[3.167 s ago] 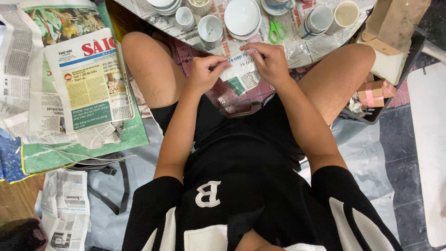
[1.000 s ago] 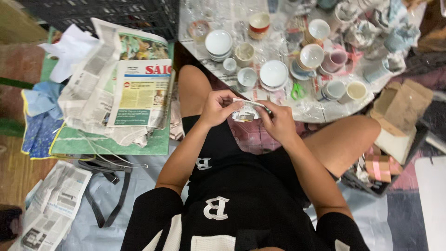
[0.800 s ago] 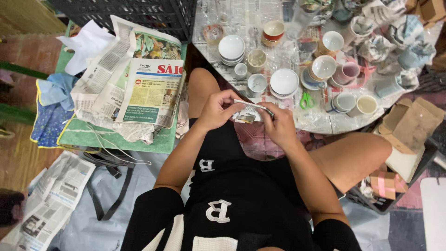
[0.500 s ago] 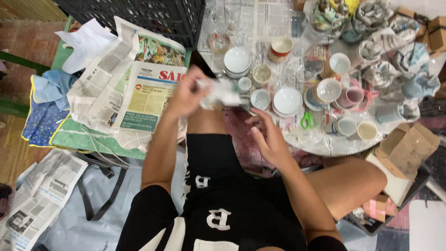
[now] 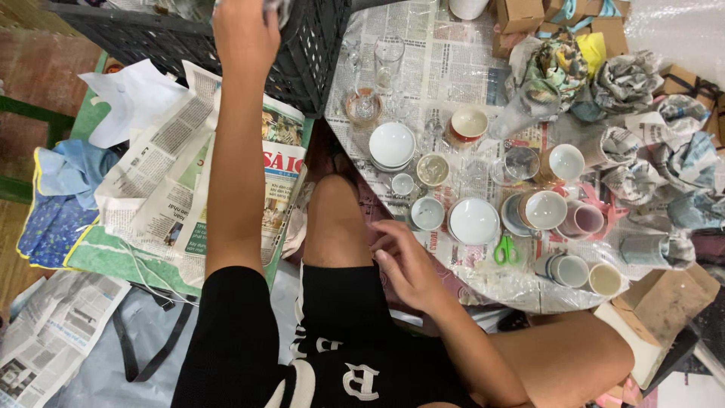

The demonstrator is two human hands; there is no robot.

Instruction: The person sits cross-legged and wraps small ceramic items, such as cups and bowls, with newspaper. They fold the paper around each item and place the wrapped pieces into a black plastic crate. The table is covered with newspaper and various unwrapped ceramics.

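- Moments earlier both hands had worked together at the lap, folding newspaper round a small piece; by now they had parted, and the wrapped bundle (image 5: 278, 7) had travelled away with the left hand.
- The left hand (image 5: 243, 29) was stretched far forward and up, arm nearly straight, over the dark plastic crate (image 5: 189, 38) at the top edge of the view. It appeared closed on the paper-wrapped bundle, though the frame edge cut off most of it.
- That shift read as one wrapped piece being set into the crate, the wrapping itself finished.
- The right hand (image 5: 404, 264) stayed low by the knee, just beside the worktop (image 5: 453, 68), fingers loosely curled and holding nothing.
- White bowls (image 5: 391, 143), cups (image 5: 545, 209) and green scissors (image 5: 504, 249) lay unwrapped on the worktop; a stack of newspaper (image 5: 170, 189) sat beneath the outstretched arm.
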